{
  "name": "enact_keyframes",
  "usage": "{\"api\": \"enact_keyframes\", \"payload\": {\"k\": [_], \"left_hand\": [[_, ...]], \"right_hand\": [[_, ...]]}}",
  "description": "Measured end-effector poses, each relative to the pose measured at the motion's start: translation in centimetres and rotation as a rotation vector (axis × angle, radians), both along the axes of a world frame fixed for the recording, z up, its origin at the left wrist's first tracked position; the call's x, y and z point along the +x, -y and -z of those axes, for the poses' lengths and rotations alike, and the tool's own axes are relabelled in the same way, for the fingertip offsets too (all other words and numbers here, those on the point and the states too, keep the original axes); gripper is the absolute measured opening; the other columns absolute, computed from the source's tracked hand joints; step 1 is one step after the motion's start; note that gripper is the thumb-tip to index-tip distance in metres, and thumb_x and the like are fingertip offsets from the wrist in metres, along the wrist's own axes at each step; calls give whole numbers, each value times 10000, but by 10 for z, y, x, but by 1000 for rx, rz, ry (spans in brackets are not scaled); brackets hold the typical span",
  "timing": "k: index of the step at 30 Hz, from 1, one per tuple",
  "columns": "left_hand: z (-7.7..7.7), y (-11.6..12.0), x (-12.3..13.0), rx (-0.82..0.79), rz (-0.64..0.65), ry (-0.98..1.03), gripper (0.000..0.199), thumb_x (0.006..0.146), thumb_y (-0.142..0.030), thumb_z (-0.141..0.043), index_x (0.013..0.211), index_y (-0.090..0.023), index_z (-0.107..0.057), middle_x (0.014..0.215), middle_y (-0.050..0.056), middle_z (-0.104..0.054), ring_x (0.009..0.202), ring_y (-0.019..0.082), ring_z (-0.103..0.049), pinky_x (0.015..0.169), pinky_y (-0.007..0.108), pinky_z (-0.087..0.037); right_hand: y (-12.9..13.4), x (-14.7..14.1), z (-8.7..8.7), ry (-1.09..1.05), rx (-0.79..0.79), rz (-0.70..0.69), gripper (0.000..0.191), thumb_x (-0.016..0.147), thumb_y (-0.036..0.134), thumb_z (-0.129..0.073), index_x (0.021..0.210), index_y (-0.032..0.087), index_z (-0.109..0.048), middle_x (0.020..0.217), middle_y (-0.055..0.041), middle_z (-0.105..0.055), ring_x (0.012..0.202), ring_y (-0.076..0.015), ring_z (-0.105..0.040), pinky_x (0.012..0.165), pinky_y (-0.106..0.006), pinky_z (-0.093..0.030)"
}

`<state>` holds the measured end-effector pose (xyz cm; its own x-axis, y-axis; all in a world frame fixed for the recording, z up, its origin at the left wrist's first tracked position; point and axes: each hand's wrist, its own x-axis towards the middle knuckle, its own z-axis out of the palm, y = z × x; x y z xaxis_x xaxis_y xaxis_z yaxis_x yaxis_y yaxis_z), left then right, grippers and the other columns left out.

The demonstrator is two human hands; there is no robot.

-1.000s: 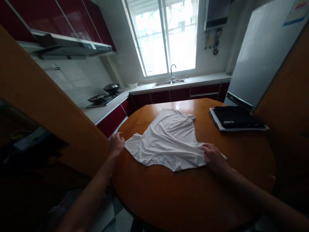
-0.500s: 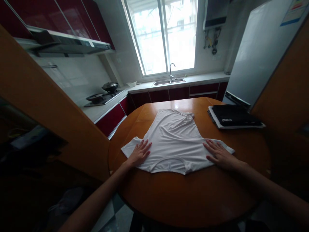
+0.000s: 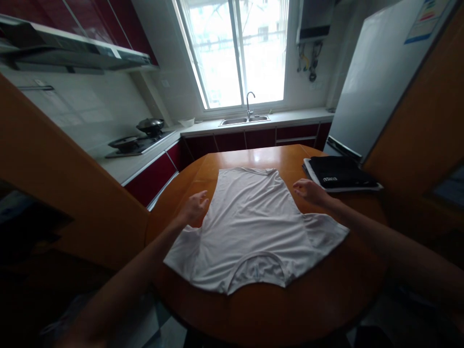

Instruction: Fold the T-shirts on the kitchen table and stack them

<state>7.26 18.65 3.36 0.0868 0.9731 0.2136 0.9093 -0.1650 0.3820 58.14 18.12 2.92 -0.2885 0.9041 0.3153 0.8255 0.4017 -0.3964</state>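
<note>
Table [image 3: 261, 311] beneath; shirt [image 3: 250, 217] flat on it, neck my way (probably so both sides lie within reach); stack [image 3: 339, 172] at right, likely set aside; my left hand [image 3: 193, 208], right hand [image 3: 311, 190] flanking shirt, loosely curled, gripping nothing

White lettering [image 3: 329, 179], seemingly "EVISU", on black folded cloth [image 3: 342, 168], fridge label [image 3: 427, 20] unreadable

The white T-shirt [image 3: 250, 212] lies spread on the table [image 3: 261, 314], creased, neckline [image 3: 258, 255] nearest
</note>
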Motion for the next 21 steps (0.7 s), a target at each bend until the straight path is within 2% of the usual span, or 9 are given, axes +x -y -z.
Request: {"api": "enact_keyframes", "payload": {"k": [3, 7, 11, 15, 19, 21], "left_hand": [[-11, -59, -6, -80, -65, 32, 472, 878, -298, -568, 1315, -131, -620, 1173, 131, -728, 1025, 235, -708, 918, 299, -534], [-9, -123, -11, -101, -98, 27, 412, 812, -286, -667, 1203, -160, -695, 1091, 120, -757, 997, 245, -716, 888, 284, -530], [4, -178, -10, -111, -139, 28, 328, 776, -280, -709, 1087, -182, -748, 1070, 107, -767, 977, 246, -724, 853, 265, -529], [22, -226, -7, -101, -202, 32, 218, 798, -252, -680, 986, -189, -771, 1058, 100, -770, 997, 248, -719, 862, 264, -523], [40, -268, -5, -84, -273, 53, 214, 834, -272, -652, 996, -179, -757, 1097, 118, -757, 1053, 254, -697, 911, 287, -509], [48, -286, -3, -88, -295, 71, 197, 825, -292, -672, 964, -178, -751, 1096, 123, -753, 1062, 260, -690, 923, 300, -506]], "right_hand": [[-48, -24, -8, 83, -16, 71, 212, 909, 237, -590, 1053, 178, -735, 1131, -105, -707, 1091, -229, -640, 977, -316, -471], [-108, -47, -6, 106, -45, 118, 229, 921, 239, -583, 1087, 197, -734, 1181, -117, -700, 1152, -247, -612, 983, -329, -455], [-162, -65, 5, 113, -112, 153, 231, 927, 226, -566, 1068, 212, -748, 1145, -113, -727, 1098, -234, -646, 936, -303, -471], [-210, -78, 21, 98, -178, 155, 235, 905, 211, -593, 1082, 205, -748, 1121, -110, -741, 1046, -229, -673, 886, -283, -491], [-246, -83, 38, 56, -231, 110, 332, 851, 199, -668, 1180, 203, -712, 1061, -87, -753, 914, -207, -697, 805, -259, -505], [-260, -81, 43, 32, -257, 98, 305, 820, 210, -700, 1122, 192, -731, 939, -64, -761, 805, -186, -688, 747, -242, -500]]}}
